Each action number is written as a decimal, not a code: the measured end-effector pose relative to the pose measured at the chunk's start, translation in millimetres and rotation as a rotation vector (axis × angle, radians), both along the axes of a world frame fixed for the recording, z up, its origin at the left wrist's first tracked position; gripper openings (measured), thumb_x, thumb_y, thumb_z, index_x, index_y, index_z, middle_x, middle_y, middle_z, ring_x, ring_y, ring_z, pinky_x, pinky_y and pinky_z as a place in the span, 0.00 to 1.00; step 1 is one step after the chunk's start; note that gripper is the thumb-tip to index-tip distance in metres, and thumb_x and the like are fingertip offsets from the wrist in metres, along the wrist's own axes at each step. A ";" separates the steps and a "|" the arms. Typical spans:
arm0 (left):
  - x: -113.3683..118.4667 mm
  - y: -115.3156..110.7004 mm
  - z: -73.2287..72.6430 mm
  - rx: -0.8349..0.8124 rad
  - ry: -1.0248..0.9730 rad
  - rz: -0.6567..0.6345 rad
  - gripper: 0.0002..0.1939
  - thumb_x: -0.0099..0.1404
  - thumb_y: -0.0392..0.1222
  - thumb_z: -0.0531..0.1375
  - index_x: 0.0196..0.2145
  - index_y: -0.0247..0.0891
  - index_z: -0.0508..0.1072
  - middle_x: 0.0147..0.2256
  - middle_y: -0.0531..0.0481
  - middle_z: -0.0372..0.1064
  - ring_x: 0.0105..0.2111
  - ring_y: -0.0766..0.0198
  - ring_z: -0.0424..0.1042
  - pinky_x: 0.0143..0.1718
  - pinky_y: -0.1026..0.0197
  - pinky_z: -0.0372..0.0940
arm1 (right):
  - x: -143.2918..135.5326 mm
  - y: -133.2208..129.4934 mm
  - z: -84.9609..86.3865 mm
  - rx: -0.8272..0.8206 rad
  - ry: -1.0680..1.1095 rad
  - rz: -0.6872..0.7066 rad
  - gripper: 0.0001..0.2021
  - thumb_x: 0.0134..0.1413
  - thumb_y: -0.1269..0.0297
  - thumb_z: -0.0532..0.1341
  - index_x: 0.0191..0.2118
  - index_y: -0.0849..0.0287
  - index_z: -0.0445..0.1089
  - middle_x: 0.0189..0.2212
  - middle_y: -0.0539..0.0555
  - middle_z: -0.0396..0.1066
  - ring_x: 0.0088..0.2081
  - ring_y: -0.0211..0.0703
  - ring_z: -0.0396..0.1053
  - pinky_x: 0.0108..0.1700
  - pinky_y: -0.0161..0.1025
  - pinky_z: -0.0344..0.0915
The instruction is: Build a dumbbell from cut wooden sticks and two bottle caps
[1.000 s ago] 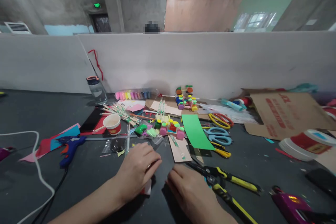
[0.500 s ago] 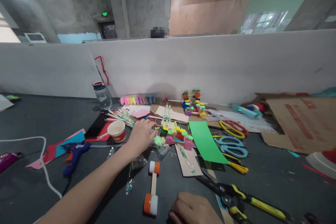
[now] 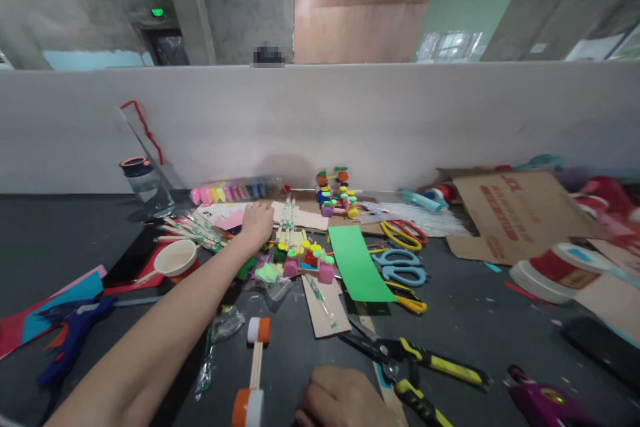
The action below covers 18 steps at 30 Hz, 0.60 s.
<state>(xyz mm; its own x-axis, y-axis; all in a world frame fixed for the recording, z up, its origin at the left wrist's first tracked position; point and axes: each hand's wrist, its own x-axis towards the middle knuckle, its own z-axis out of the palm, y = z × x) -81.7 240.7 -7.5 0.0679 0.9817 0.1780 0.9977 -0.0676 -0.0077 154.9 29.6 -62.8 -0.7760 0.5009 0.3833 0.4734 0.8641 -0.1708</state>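
My left hand (image 3: 257, 225) reaches to the back of the table, over pink paper (image 3: 231, 219) and beside wrapped sticks (image 3: 287, 220); its fingertips point away and what they touch is hidden. My right hand (image 3: 345, 397) rests curled at the front edge, with nothing visible in it. Left of it lies a stick piece with orange and white caps (image 3: 256, 363). Small clay-wheeled models (image 3: 310, 261) stand mid-table, near a green paper strip (image 3: 359, 263). More colourful models (image 3: 337, 197) are by the partition.
A paper cup (image 3: 176, 259), a water bottle (image 3: 147, 187) and a blue glue gun (image 3: 77, 333) are at left. Blue scissors (image 3: 403, 267), yellow-black shears (image 3: 400, 353), cardboard (image 3: 520, 213) and a tape roll (image 3: 560, 270) lie at right.
My left hand has moved farther back, from beside the clay models to the pink paper. The view has turned right, showing more of the right side; my right hand remains curled near the front.
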 end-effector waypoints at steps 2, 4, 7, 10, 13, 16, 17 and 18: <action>1.2 4.9 -1.5 -0.019 0.005 -0.007 0.18 0.70 0.45 0.60 0.54 0.36 0.69 0.53 0.42 0.68 0.48 0.54 0.72 0.48 0.46 0.70 | -0.8 -0.3 -2.2 0.011 0.001 0.000 0.11 0.62 0.65 0.61 0.28 0.57 0.63 0.23 0.46 0.66 0.23 0.35 0.62 0.24 0.38 0.48; 1.5 9.0 -2.0 -0.040 0.008 -0.010 0.18 0.70 0.45 0.60 0.54 0.36 0.69 0.53 0.42 0.68 0.48 0.54 0.72 0.48 0.46 0.71 | -1.4 -0.5 -4.4 0.022 0.002 0.003 0.12 0.61 0.63 0.62 0.27 0.56 0.62 0.23 0.46 0.66 0.22 0.36 0.61 0.23 0.38 0.46; -0.2 15.2 -0.2 -0.075 0.011 0.009 0.18 0.70 0.45 0.60 0.54 0.36 0.69 0.53 0.42 0.69 0.48 0.54 0.72 0.48 0.46 0.71 | -1.8 -0.5 -5.7 0.029 0.006 0.006 0.13 0.57 0.61 0.65 0.27 0.56 0.62 0.23 0.46 0.66 0.22 0.35 0.60 0.22 0.39 0.44; -3.4 21.1 3.4 -0.108 0.003 0.054 0.18 0.70 0.45 0.60 0.54 0.36 0.69 0.53 0.42 0.69 0.48 0.55 0.72 0.48 0.47 0.71 | -2.0 0.2 -4.9 0.027 0.008 0.025 0.15 0.55 0.61 0.67 0.27 0.57 0.61 0.23 0.45 0.66 0.23 0.34 0.60 0.22 0.38 0.44; -4.3 24.8 5.8 -0.128 -0.014 0.084 0.18 0.70 0.45 0.60 0.54 0.36 0.69 0.53 0.42 0.69 0.48 0.55 0.72 0.47 0.47 0.71 | -2.2 0.8 -4.6 0.021 0.006 0.033 0.15 0.57 0.62 0.66 0.26 0.57 0.61 0.22 0.45 0.65 0.22 0.34 0.60 0.22 0.38 0.43; -1.5 25.2 6.7 -0.133 -0.034 0.091 0.18 0.70 0.46 0.60 0.54 0.36 0.69 0.52 0.42 0.69 0.48 0.55 0.73 0.47 0.47 0.71 | -1.8 1.5 -5.3 0.014 0.008 0.032 0.14 0.59 0.62 0.65 0.26 0.57 0.61 0.22 0.46 0.65 0.22 0.34 0.59 0.22 0.38 0.43; -0.7 25.0 7.2 -0.131 -0.040 0.091 0.18 0.70 0.46 0.60 0.54 0.36 0.69 0.52 0.42 0.69 0.48 0.55 0.73 0.47 0.47 0.71 | -1.4 1.8 -5.4 0.012 0.009 0.031 0.14 0.60 0.62 0.64 0.27 0.57 0.61 0.22 0.46 0.65 0.22 0.34 0.59 0.22 0.38 0.43; -0.3 24.8 8.2 -0.125 -0.045 0.092 0.18 0.70 0.46 0.60 0.54 0.36 0.69 0.52 0.42 0.69 0.48 0.55 0.73 0.47 0.47 0.71 | -0.9 2.1 -5.5 0.011 0.011 0.029 0.13 0.61 0.62 0.63 0.27 0.57 0.62 0.22 0.46 0.65 0.22 0.35 0.60 0.23 0.38 0.43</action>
<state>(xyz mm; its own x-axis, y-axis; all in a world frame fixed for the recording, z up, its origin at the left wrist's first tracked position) -82.0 265.5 0.6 -0.0290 0.9981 0.0545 0.9989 0.0269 0.0396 154.0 31.6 -68.3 -0.7858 0.4742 0.3970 0.4466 0.8792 -0.1660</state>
